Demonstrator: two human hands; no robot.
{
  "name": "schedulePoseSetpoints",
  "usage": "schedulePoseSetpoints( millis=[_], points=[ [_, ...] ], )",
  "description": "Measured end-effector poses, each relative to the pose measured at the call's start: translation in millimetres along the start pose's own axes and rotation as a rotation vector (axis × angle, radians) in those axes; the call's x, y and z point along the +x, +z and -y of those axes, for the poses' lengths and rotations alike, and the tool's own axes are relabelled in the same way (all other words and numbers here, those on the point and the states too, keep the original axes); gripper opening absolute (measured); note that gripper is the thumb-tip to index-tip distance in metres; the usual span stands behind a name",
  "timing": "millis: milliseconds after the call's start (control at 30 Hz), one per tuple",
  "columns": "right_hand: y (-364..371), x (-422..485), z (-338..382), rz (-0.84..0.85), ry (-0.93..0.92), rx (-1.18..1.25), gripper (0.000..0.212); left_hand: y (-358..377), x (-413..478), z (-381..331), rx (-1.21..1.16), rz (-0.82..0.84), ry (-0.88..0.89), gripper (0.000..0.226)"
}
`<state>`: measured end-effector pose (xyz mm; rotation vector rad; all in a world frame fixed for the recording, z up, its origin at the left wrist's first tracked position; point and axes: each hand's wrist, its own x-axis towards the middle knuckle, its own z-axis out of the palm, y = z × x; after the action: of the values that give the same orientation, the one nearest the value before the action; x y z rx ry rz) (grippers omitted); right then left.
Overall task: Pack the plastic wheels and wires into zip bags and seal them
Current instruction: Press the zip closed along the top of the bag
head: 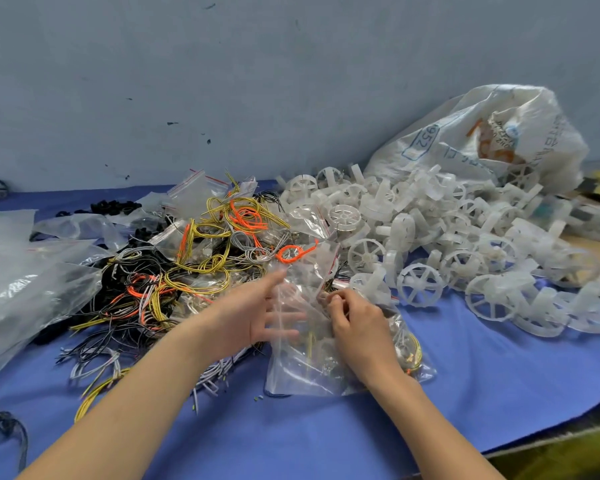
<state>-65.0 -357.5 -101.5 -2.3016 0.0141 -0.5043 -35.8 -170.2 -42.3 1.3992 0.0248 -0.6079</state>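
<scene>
Filling step, I judge. Right hand (357,323) pinches the mouth edge of the zip bag (302,362); left hand (253,313) flat against its side, fingers straight, gripping nothing. Wires (187,261) left of bag, wheels (430,237) right. Next: hold mouth wide, load parts

One head-worn wide-angle view looks forward and down, close over the blue table (326,427) toward the wall (257,81).

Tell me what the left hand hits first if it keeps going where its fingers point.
Most likely the clear zip bag: the left hand has its straight fingers at the film, the right hand just beyond.
</scene>
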Motion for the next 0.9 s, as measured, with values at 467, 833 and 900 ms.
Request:
schedulePoseSetpoints(
  millis=[467, 833, 900],
  points=[
    [-37, 39, -5, -0.215, 0.358, 0.083, 0.048, -14, 18, 18, 0.386, -0.355, 0.070, 0.039],
    [-37, 37, 3, -0.337, 0.228, -0.029, 0.027, -23, 26, 29, 0.291, -0.424, 0.118, 0.047],
    [-36, 32, 15, -0.439, 0.145, 0.055, 0.023, -22, 23, 29, 0.239, -0.407, 0.111, 0.046]
  ],
)
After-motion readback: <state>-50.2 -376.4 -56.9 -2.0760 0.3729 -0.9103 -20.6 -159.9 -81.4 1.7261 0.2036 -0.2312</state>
